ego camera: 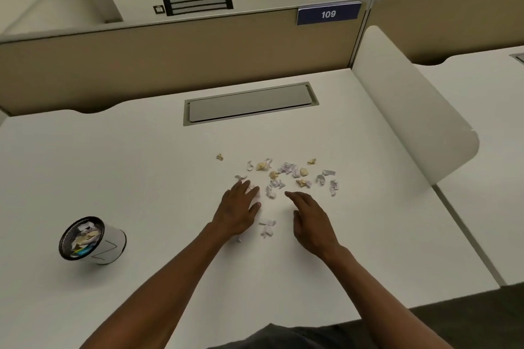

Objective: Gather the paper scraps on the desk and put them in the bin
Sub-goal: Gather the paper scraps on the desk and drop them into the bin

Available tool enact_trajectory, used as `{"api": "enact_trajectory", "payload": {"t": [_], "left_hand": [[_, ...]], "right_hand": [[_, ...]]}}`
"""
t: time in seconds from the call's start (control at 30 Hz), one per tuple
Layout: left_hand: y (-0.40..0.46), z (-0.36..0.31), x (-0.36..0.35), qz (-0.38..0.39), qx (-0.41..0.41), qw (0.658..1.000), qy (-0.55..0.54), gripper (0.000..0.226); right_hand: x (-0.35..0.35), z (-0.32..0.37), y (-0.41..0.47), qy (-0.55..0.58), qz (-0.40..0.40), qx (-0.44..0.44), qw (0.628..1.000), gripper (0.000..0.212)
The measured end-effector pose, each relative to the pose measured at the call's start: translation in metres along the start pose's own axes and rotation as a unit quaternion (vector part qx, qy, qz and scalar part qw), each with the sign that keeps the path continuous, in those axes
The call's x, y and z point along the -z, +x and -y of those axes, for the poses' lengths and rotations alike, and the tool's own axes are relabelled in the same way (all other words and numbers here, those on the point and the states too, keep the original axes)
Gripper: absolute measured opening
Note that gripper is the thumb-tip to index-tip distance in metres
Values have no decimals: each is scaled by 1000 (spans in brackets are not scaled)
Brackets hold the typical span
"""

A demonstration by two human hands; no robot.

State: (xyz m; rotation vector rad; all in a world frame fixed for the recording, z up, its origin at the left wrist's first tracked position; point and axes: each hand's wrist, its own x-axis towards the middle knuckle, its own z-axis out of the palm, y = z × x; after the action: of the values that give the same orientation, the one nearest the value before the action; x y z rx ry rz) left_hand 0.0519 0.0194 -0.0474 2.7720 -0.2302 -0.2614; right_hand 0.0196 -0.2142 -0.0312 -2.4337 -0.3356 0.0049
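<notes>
Several small paper scraps [289, 174], lilac, white and yellow, lie scattered on the white desk [141, 178] just beyond my hands. My left hand [239, 211] lies palm down with its fingers spread over a few white scraps at the left edge of the scatter. My right hand [310, 219] hovers low beside it, fingers apart, holding nothing. Two more scraps [267, 227] lie between my hands. The bin [92, 239], a small white cylinder with a black rim, stands on the desk at the near left and holds paper scraps.
A grey cable hatch [251, 103] is set into the desk behind the scraps. A white divider panel [408, 110] rises along the right side. A tan partition [170, 56] with a blue "109" sign [329, 13] closes the back.
</notes>
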Motion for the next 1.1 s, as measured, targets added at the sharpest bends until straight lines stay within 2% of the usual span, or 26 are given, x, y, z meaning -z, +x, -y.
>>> {"api": "enact_trajectory", "payload": {"t": [0.1, 0.23, 0.43, 0.6, 0.7, 0.77, 0.87, 1.03, 1.1], "left_hand": [[-31, 5, -10, -31, -16, 999, -32, 66], [-69, 9, -15, -80, -11, 993, -82, 54], [-114, 19, -3, -145, 76, 969, -186, 43], [-134, 44, 0, -143, 137, 957, -212, 40], [-127, 47, 6, -142, 136, 958, -207, 39], [-117, 45, 8, -132, 129, 963, -197, 40], [-96, 45, 8, -106, 105, 970, -194, 43], [-67, 41, 4, -36, 41, 987, -153, 48], [-68, 38, -2, -25, 25, 991, -128, 50]], "right_hand": [[-3, 6, 23, -14, 13, 1, 1000, 55], [-12, 17, 54, -60, 76, 3, 995, 64], [-30, 18, 63, -131, 142, 60, 979, 71], [-46, 34, 33, -132, 157, 118, 972, 61], [-48, 52, 24, -79, 132, 99, 983, 61], [-51, 61, 30, -62, 104, 77, 990, 63], [-56, 71, 38, -78, 133, 65, 986, 62], [-59, 71, 27, -118, 175, 130, 969, 51], [-53, 66, 17, -90, 151, 117, 977, 50]]}}
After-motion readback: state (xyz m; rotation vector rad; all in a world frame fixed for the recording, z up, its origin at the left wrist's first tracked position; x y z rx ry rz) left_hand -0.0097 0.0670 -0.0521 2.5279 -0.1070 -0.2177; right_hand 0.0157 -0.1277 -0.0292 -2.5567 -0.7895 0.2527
